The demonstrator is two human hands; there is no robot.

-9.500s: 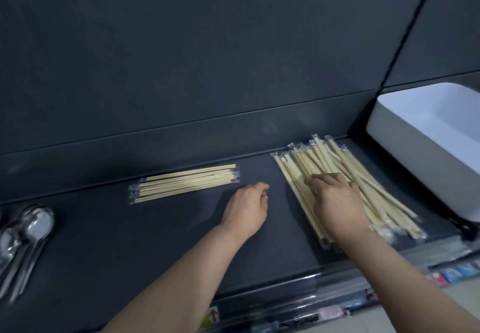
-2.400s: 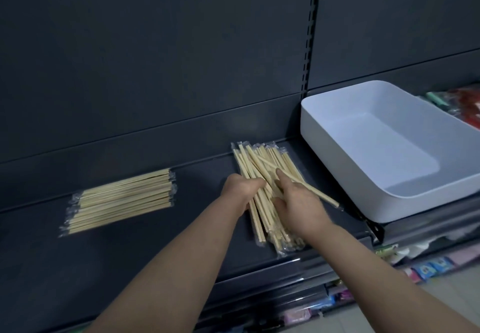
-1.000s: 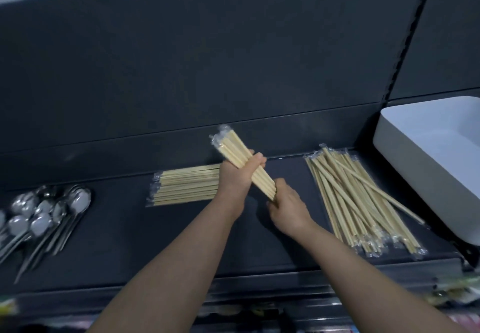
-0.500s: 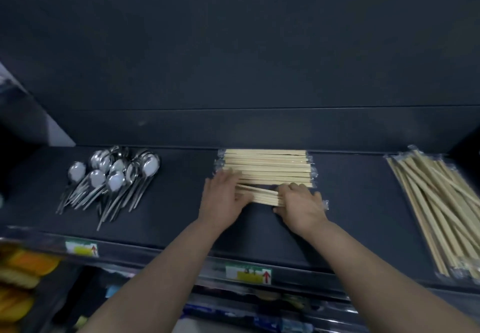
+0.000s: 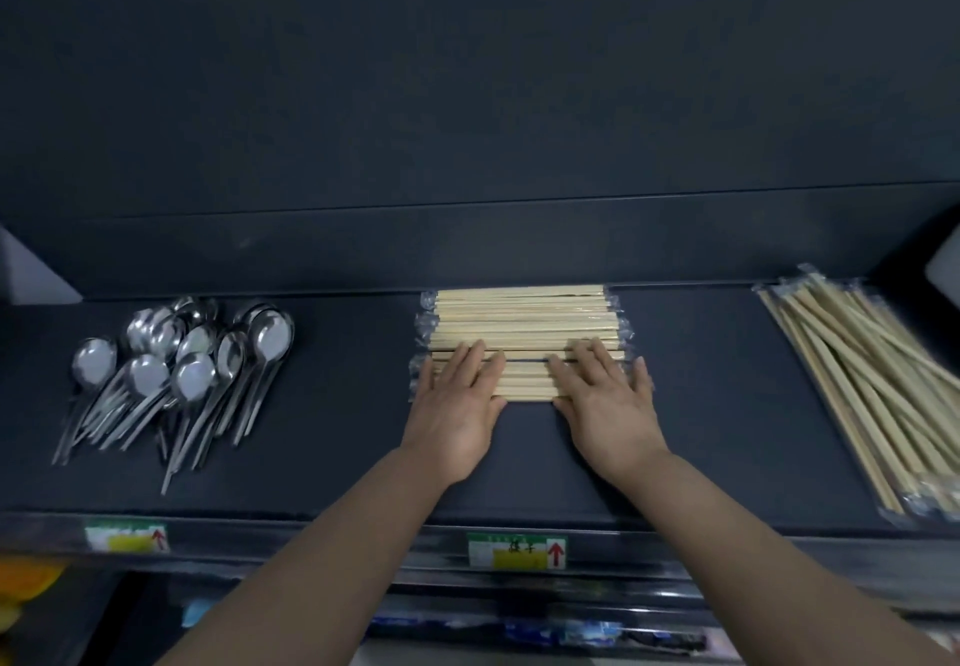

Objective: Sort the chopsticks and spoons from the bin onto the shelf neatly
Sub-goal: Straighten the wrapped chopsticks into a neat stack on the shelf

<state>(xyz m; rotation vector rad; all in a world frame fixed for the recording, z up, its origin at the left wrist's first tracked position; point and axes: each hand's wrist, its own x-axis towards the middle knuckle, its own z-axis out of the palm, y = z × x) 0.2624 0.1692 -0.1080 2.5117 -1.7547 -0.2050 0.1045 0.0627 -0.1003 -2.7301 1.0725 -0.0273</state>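
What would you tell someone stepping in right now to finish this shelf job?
Both flat and open: left hand and right hand press the near part of the neat chopstick row, in the middle of the shelf.
Done: that row lies side by side; the spoons sit in a loose heap at the left.
Left: the untidy chopstick pile at the right likely goes into the row; the spoons probably need straightening.
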